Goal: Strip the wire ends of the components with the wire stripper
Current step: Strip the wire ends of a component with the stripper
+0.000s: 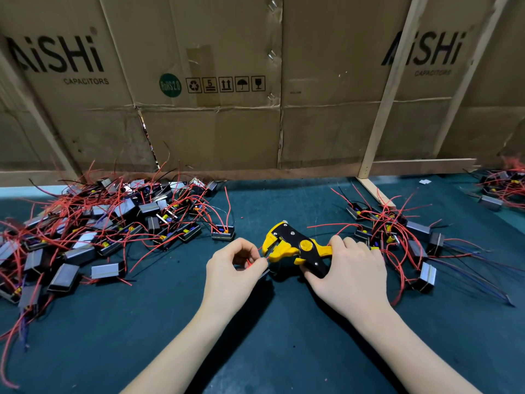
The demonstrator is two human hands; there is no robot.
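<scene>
Mid-strip at green worktop [255,336]: left hand [233,268] pinching red wire [250,264], end fed toward jaws of yellow wire stripper [295,247]; right hand [349,271] wrapped round handles. Next, likely: seat end, squeeze. Unstripped components [108,220] heaped left.

You had a dark teal mat [255,351] covering the bench, with flattened cardboard boxes [227,123] standing along the back edge as a wall. They were printed "AiSHi CAPACITORS" in black, once at the left and again at the right, plus a green RoHS 2.0 sticker [170,85] next to a row of shipping symbols. A strip of brown tape [201,69] ran down the middle panel. Pale wooden slats [386,109] leaned against the cardboard on the right, and a small white scrap [425,182] lay on the mat near the far right.
</scene>
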